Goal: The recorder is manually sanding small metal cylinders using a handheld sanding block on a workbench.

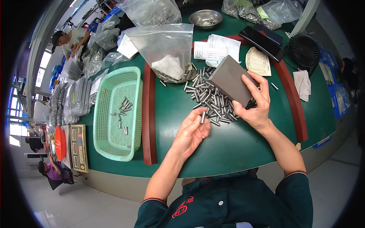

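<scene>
Between the thumb and fingers of my left hand [188,137] is a small shiny metal pin [203,117], held roughly upright. My right hand [259,110] grips a dark grey rectangular block [232,79], tilted above a heap of loose metal pins [213,100] on the green table [213,155]. Part of the heap is hidden behind the block. Left of my hands, a light green plastic basket [96,121] contains several more pins lying scattered on its bottom. An opened clear plastic bag [163,47] with metal pieces inside stands just beyond the heap.
Two dark red bars [149,114] [291,98] flank the work area. Beyond lie papers [216,49], a phone [261,42], a steel bowl [205,18] and a black fan [304,51]. A scale [78,148] stands left of the basket. Other people are at the far left.
</scene>
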`<state>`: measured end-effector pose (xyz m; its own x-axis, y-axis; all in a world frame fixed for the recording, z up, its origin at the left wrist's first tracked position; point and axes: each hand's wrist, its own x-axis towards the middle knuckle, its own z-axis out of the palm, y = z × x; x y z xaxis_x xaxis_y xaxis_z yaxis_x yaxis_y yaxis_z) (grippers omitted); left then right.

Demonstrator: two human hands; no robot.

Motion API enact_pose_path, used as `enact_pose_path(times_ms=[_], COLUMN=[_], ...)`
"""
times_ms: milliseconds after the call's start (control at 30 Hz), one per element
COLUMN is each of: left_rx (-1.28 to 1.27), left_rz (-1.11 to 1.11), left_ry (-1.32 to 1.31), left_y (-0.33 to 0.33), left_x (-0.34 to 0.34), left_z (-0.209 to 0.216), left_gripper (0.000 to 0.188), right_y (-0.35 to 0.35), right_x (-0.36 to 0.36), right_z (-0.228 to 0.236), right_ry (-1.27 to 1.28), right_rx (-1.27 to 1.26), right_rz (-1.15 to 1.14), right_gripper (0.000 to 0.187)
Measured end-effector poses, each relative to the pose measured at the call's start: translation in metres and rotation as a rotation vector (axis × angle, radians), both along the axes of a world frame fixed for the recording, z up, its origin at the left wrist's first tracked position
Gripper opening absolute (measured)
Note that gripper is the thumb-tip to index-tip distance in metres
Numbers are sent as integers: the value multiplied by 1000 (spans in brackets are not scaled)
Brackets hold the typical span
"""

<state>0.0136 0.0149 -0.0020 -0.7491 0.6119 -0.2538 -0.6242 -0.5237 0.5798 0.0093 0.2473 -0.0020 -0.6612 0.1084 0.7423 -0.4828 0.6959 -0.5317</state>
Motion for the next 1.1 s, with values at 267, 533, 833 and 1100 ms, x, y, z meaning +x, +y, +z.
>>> enact_pose_path(times_ms=[267, 533, 833, 1100], left_rx=[163, 324, -77, -431], left_rz=[1, 11, 157, 358], left_ry=[-177, -340, 101, 451], left_y=[-6, -8, 2, 8], left_x=[-2, -4, 3, 10], left_z=[-15, -18, -6, 5], left_gripper=[20, 14, 12, 9], right_y=[0, -2, -1, 0], right_x=[0, 0, 0, 1], right_z=[1, 1, 3, 2], right_ry=[-13, -22, -24, -27], right_rx=[-1, -3, 12, 21], right_rz=[0, 6, -3, -7], right_gripper=[68, 68, 68, 68])
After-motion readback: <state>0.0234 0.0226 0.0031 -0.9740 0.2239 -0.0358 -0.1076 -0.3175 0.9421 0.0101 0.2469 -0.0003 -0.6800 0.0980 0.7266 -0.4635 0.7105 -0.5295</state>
